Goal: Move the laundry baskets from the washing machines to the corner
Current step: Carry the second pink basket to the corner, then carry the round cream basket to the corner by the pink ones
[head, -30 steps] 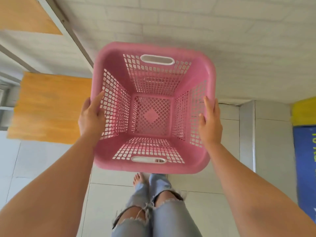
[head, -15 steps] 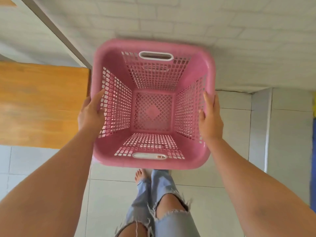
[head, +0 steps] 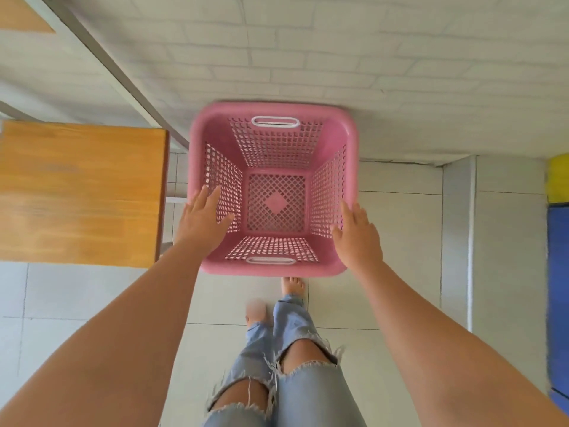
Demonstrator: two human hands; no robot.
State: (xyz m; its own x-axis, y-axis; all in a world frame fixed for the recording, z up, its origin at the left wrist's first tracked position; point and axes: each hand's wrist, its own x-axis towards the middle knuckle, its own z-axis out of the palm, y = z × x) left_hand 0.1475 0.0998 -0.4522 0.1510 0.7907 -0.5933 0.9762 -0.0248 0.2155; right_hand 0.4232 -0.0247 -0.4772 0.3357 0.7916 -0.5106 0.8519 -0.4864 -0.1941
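An empty pink laundry basket (head: 274,135) with white handle slots sits low in front of me, its far rim against the white brick wall. My left hand (head: 201,224) lies over the left rim with fingers spread and not curled around it. On the right rim, my right hand (head: 357,234) has its fingers straight and its thumb just inside. Neither hand visibly grips the basket.
A wooden table top (head: 80,192) stands close to the basket's left side, with a metal frame bar (head: 123,78) running along the wall above it. My bare feet (head: 292,286) are right behind the basket on the tiled floor. A blue and yellow object (head: 558,241) stands at the right edge.
The basket has gone down and away from me toward the wall. Both hands have loosened from gripping its side rims to lying open on them.
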